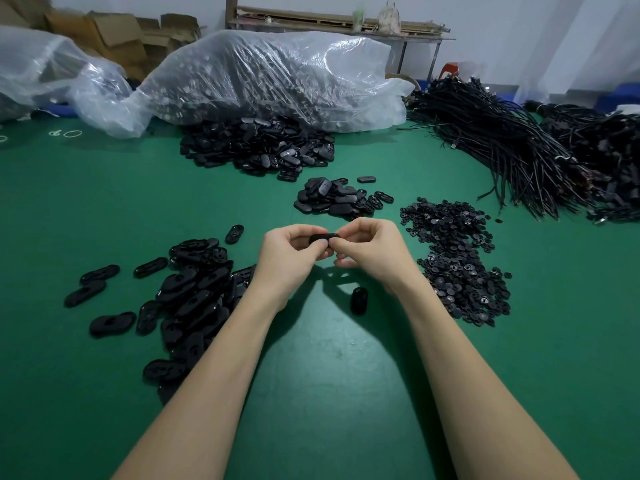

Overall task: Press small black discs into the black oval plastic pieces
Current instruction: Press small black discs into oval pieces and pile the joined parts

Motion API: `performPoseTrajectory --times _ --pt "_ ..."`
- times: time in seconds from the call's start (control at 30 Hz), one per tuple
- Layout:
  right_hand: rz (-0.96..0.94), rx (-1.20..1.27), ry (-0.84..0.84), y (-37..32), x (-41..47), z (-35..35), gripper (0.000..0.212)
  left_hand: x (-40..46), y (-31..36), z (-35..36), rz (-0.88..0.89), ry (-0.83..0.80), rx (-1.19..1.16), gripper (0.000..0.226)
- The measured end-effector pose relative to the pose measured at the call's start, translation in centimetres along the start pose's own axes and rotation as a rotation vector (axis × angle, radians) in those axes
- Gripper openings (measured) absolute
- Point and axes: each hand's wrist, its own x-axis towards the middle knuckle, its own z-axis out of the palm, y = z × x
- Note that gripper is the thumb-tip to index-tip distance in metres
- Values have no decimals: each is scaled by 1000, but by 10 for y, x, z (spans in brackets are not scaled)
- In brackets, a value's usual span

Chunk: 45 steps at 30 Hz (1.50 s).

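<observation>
My forearms reach out over the green worktop [318, 393]. Just beyond my wrists a single oval piece [359, 300] lies alone on the worktop, dark and glossy. Above it my left hand [289, 252] and right hand [372, 249] meet, both grips clamped on one black oval [320, 238], held off the worktop between them. Its rounded, shiny edge shows between my curled fingers; whether a disc sits in it I cannot tell, my fingertips cover that part.

To my left lies a heap of ovals [194, 292], smooth, rounded at both ends, some showing a hollow with a hole, with a few strays scattered beside it. To my right spreads a pile of discs [457, 265], small, flat and black, some with a pale glint in the middle.

Farther out sits a smaller oval heap [336, 199], then a large one [259, 147] spilling from under a clear plastic bag [270, 74]. Bundled black cables [502, 147] lie far right, cardboard boxes [114, 39] at the back left.
</observation>
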Motion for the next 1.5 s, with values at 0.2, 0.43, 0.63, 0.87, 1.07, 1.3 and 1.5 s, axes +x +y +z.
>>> performPoseTrajectory --times 0.2,0.43,0.63,0.87,1.07,1.3,1.5 --pt "-44 -51 27 1 -2 4 11 3 -5 0 25 26 72 18" --pt "9 226 -28 0 -3 -3 10 3 0 -5 63 -75 120 22" --pt "60 143 -41 1 0 -13 11 4 -1 -2 266 33 496 18" --pt "71 -57 47 12 5 -9 7 56 5 22 296 252 527 23" --pt "54 -92 27 13 6 -10 9 110 6 37 176 355 618 25" --pt "64 -122 -4 12 6 -12 7 105 -7 41 181 288 668 37" --pt "73 -310 -149 1 5 -28 7 55 -5 29 308 274 554 26"
